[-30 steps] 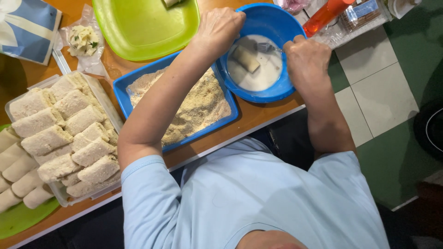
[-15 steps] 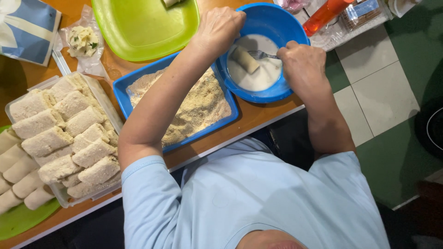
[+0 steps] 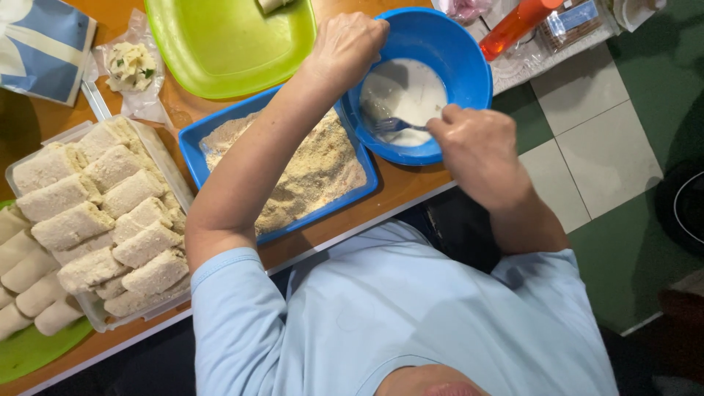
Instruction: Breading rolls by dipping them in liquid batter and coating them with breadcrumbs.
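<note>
Head view, frame top: left hand (image 3: pixel 350 42) grips blue bowl (image 3: pixel 458 55) rim; right hand (image 3: pixel 477 147) grasps fork (image 3: pixel 396 125) in white batter (image 3: pixel 407 92)

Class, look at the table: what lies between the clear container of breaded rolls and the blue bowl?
In the head view, a blue tray of breadcrumbs lies between the container and the bowl.

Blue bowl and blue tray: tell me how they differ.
The blue bowl is round and deep; the blue tray is rectangular and shallow. The bowl holds a thin white liquid, the tray dry tan crumbs. The left hand grips the bowl's rim and the right hand holds a fork in it; no hand touches the tray. Both are blue and sit side by side on the wooden table.
</note>
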